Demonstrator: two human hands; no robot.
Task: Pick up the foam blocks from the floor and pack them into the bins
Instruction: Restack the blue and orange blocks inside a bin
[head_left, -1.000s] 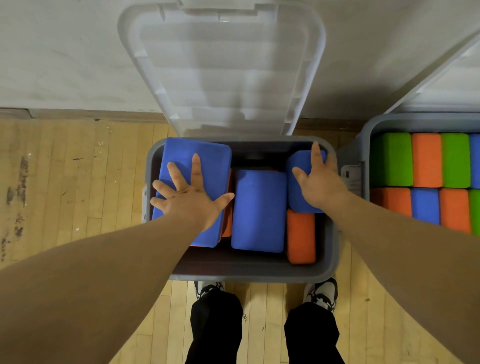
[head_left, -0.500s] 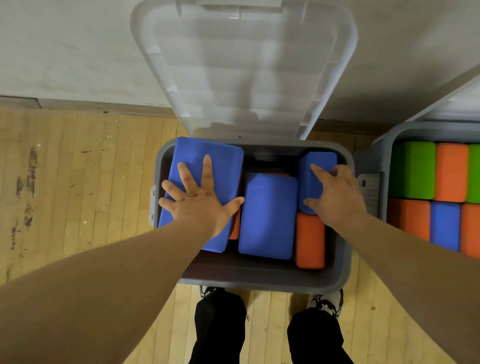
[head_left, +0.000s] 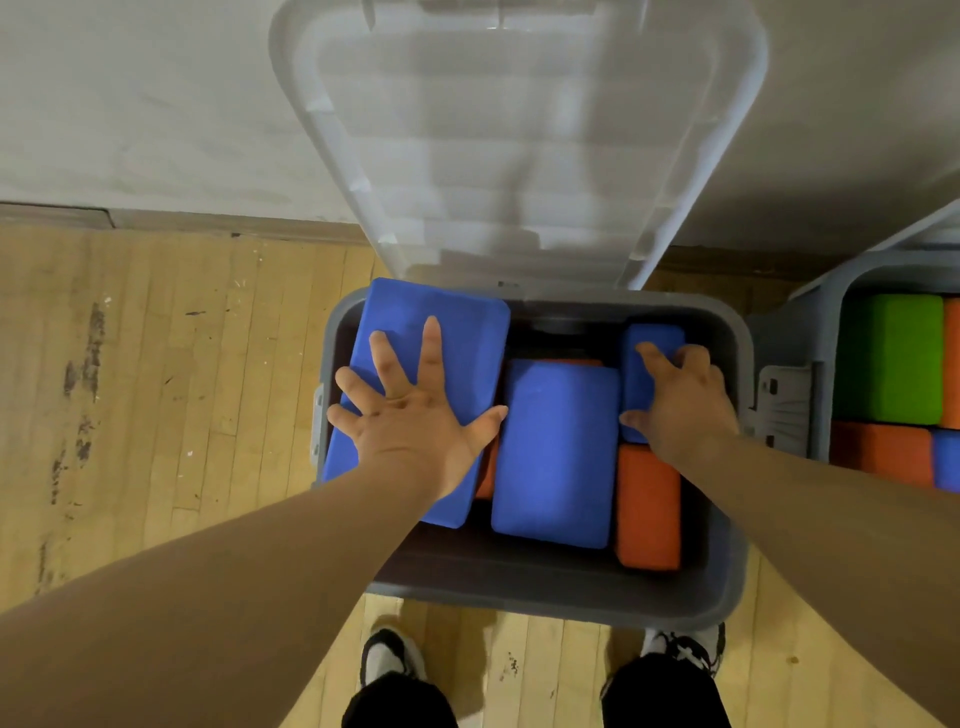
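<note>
Floor (head_left: 156, 415): pale wood boards under grey bin (head_left: 545, 603), lid (head_left: 519, 156) raised.
Left hand (head_left: 410, 426): fingers (head_left: 431, 353) spread flat, pressing large blue block (head_left: 447, 317) at bin's left rim.
Right hand (head_left: 680, 400): fingers curled round small blue block (head_left: 641, 379), bin's far-right corner.
Also inside bin: middle blue block (head_left: 556, 457), orange block (head_left: 649, 509).

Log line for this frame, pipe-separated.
packing | left hand presses large blue block | right hand grips small blue block | grey bin open

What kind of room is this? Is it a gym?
Probably a gym or yoga studio, though I can't be sure. The floor is worn wooden planks, and the near bin and the right bin, by a plain white wall, hold coloured foam blocks.
</note>
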